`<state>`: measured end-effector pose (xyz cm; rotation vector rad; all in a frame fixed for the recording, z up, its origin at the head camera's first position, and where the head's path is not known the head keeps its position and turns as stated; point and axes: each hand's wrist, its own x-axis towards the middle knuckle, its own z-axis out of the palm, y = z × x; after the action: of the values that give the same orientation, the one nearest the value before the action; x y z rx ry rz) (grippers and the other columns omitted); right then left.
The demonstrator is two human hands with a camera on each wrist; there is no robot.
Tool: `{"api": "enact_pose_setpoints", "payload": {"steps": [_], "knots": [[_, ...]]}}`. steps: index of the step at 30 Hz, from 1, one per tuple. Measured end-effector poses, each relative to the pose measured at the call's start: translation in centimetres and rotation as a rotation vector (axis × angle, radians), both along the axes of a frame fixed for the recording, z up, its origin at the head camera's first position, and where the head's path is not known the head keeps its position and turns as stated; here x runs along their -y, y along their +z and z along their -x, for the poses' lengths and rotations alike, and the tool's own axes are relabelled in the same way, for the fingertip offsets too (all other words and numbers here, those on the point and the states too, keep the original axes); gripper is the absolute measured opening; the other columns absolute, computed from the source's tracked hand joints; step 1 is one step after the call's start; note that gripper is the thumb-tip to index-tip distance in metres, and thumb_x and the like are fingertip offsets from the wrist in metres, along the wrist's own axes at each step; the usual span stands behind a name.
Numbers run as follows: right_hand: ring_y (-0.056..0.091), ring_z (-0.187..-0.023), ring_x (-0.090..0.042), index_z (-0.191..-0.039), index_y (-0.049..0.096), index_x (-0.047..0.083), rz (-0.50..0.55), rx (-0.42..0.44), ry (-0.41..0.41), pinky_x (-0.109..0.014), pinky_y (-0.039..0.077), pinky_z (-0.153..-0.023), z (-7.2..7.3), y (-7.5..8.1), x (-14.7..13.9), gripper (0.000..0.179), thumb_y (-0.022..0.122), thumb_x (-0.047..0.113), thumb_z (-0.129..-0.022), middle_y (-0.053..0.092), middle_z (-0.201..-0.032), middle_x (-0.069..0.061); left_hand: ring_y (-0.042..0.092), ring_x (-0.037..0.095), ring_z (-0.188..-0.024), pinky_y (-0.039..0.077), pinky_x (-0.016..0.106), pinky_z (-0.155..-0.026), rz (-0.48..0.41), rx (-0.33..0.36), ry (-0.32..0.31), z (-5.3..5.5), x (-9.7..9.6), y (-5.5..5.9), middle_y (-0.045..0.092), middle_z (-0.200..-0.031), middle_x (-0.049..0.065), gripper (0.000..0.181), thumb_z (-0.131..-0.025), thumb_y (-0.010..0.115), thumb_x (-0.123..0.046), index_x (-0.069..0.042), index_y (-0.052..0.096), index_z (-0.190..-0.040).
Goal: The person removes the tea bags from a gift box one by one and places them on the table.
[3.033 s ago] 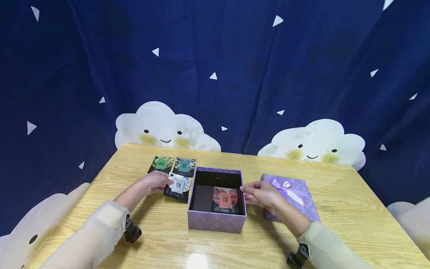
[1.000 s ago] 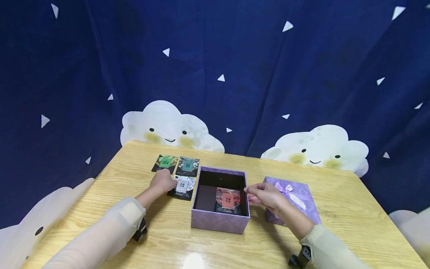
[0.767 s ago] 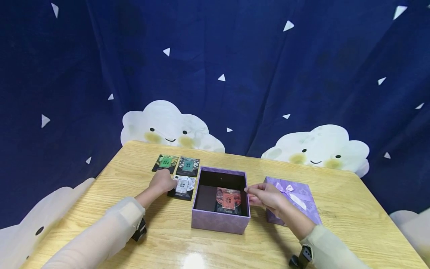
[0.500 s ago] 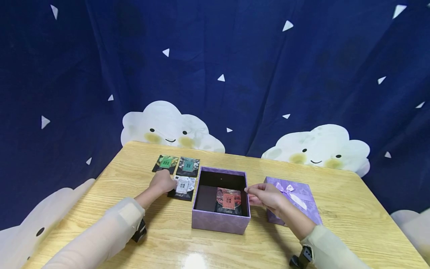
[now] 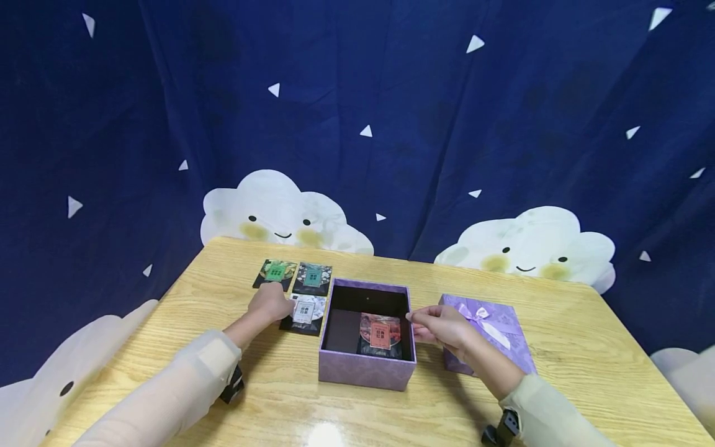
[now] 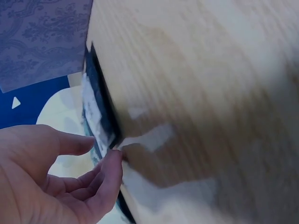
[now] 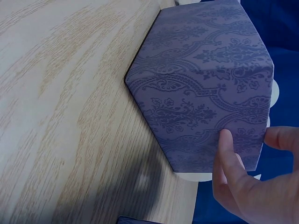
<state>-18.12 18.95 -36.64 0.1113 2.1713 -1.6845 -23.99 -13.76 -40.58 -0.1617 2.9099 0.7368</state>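
Pinching with the left grip [image 5: 269, 303] the edge of a flat, rectangular, white-labelled packet [image 5: 306, 313], left of centre in the head view. Pinching with the right grip [image 5: 444, 324] the damask-patterned wall of an open purple box [image 5: 365, 369], centre; enclosing a glossy red-labelled packet [image 5: 381, 338]. Including, on the wood-grained worktop [image 5: 268, 416], green-labelled [image 5: 276, 273] and teal-labelled [image 5: 313, 277] packets left of centre, a bow-topped square lid [image 5: 511, 326] at right.

A spot of glare whitens the table [image 5: 325, 428]; left wrist view blurs.
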Motion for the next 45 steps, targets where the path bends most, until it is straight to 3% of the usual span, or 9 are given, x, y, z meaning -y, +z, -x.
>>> {"api": "enact_pose_setpoints", "payload": {"steps": [8, 14, 18, 20, 23, 27, 30, 34, 45], "knots": [[0.064, -0.075, -0.003, -0.117, 0.046, -0.018, 0.004, 0.006, 0.000, -0.024, 0.059, -0.080, -0.2, 0.1, 0.1, 0.037, 0.055, 0.011, -0.095, 0.059, -0.103, -0.013, 0.033, 0.011, -0.050, 0.028, 0.023, -0.044, 0.039, 0.011, -0.012, 0.3, 0.0, 2.7, 0.033, -0.054, -0.004, 0.046, -0.090, 0.061, -0.031, -0.016, 0.037, -0.053], [0.062, -0.072, -0.002, -0.117, 0.047, -0.018, -0.005, -0.001, 0.004, -0.025, 0.059, -0.081, -0.3, 0.2, 0.1, 0.036, 0.053, 0.010, -0.095, 0.058, -0.102, -0.010, 0.024, 0.006, -0.043, 0.025, 0.019, -0.045, -0.095, -0.025, -0.115, 0.4, -0.1, 4.9, 0.025, -0.045, -0.010, 0.053, -0.092, 0.060, -0.029, -0.019, 0.032, -0.048], [0.062, -0.073, -0.002, -0.118, 0.047, -0.018, -0.005, 0.001, 0.001, -0.026, 0.059, -0.082, -0.2, 0.1, 0.1, 0.036, 0.053, 0.010, -0.095, 0.058, -0.105, -0.012, 0.033, 0.006, -0.044, 0.034, 0.020, -0.051, -0.193, -0.026, -0.179, 0.4, -0.4, 6.0, 0.032, -0.045, -0.010, 0.049, -0.093, 0.058, -0.026, -0.018, 0.036, -0.050], [0.062, -0.073, -0.003, -0.118, 0.046, -0.018, -0.005, 0.004, -0.001, -0.026, 0.059, -0.083, -0.2, 0.1, 0.2, 0.037, 0.054, 0.010, -0.095, 0.057, -0.106, -0.013, 0.041, 0.008, -0.048, 0.038, 0.021, -0.052, -0.228, -0.016, -0.185, 0.4, -0.6, 6.6, 0.042, -0.050, -0.008, 0.039, -0.094, 0.058, -0.025, -0.013, 0.049, -0.058], [0.063, -0.074, -0.003, -0.119, 0.046, -0.019, 0.000, 0.009, -0.006, -0.026, 0.059, -0.083, -0.2, 0.1, 0.2, 0.038, 0.054, 0.009, -0.095, 0.058, -0.106, -0.014, 0.050, 0.010, -0.057, 0.043, 0.021, -0.055, -0.263, 0.019, -0.171, 0.4, -1.2, 7.1, 0.057, -0.064, -0.002, 0.025, -0.095, 0.057, -0.027, -0.004, 0.062, -0.085], [0.063, -0.074, -0.004, -0.119, 0.045, -0.019, 0.012, 0.013, -0.008, -0.025, 0.059, -0.082, -0.1, 0.1, 0.2, 0.038, 0.054, 0.008, -0.094, 0.058, -0.106, -0.015, 0.062, 0.013, -0.076, 0.054, 0.024, -0.066, -0.382, 0.075, -0.169, 0.4, -2.3, 7.7, 0.067, -0.088, 0.006, 0.031, -0.096, 0.057, -0.025, 0.002, 0.061, -0.111], [0.064, -0.074, -0.004, -0.119, 0.044, -0.019, 0.011, 0.016, -0.008, -0.026, 0.059, -0.083, -0.1, 0.0, 0.2, 0.039, 0.054, 0.009, -0.095, 0.058, -0.107, -0.016, 0.067, 0.019, -0.089, 0.058, 0.026, -0.076, -0.488, 0.118, -0.190, 0.1, -3.2, 8.2, 0.068, -0.104, 0.013, 0.033, -0.096, 0.056, -0.022, 0.004, 0.060, -0.116], [0.064, -0.073, -0.003, -0.120, 0.044, -0.020, 0.014, 0.016, -0.003, -0.026, 0.059, -0.083, 0.0, 0.0, 0.2, 0.039, 0.053, 0.009, -0.095, 0.059, -0.108, -0.017, 0.067, 0.028, -0.103, 0.059, 0.030, -0.083, -0.533, 0.135, -0.226, -0.6, -4.5, 8.9, 0.066, -0.119, 0.021, 0.034, -0.097, 0.054, -0.020, 0.005, 0.058, -0.120], [0.064, -0.071, -0.002, -0.119, 0.045, -0.019, 0.031, 0.014, -0.003, -0.024, 0.059, -0.081, 0.1, 0.1, 0.0, 0.037, 0.052, 0.008, -0.095, 0.062, -0.102, -0.013, 0.069, 0.026, -0.097, 0.059, 0.028, -0.082, -0.520, 0.127, -0.271, -0.8, -7.8, 9.3, 0.067, -0.113, 0.022, 0.028, -0.096, 0.057, -0.017, 0.005, 0.062, -0.112]]}}
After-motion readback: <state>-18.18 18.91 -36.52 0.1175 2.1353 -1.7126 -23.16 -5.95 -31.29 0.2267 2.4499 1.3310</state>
